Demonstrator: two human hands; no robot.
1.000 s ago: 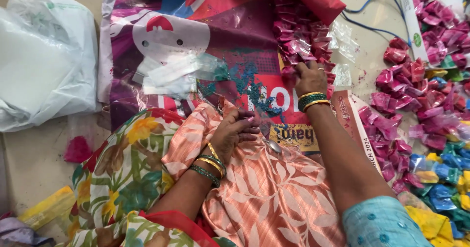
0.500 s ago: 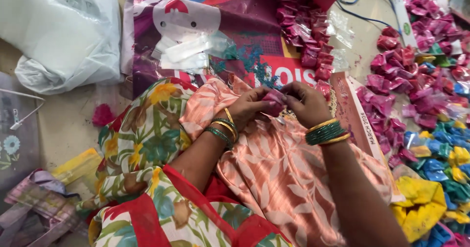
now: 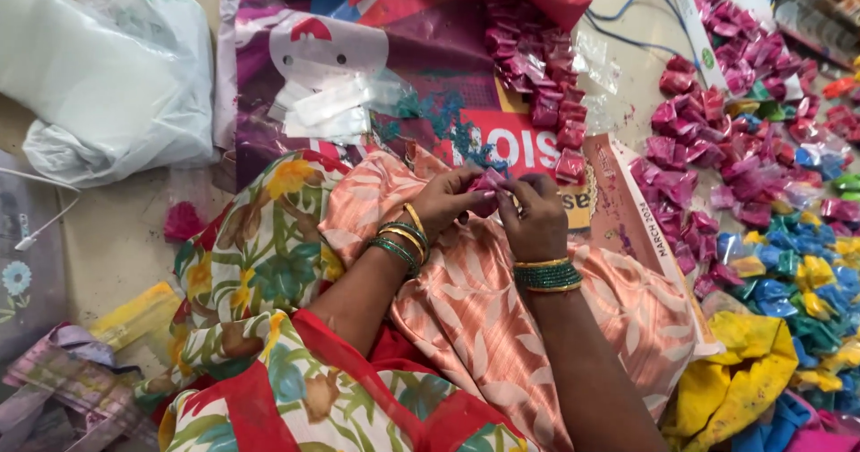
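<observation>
Fingers of the left hand [image 3: 448, 203] and right hand [image 3: 536, 217] meet, both closed on a pink packet [image 3: 488, 183] pinched between them over the lap. Beyond the grip lies a pink heap [image 3: 537, 76]; right of it, more packets [image 3: 743, 147].

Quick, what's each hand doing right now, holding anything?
Left hand: fingers closed on a small pink packet.
Right hand: fingers pinching the same pink packet from the other side.

Pink packet [image 3: 488, 183] over peach leaf-patterned cloth [image 3: 502, 327], beside green-and-yellow floral fabric [image 3: 260, 255] and green-gold bangles [image 3: 546, 275]
</observation>
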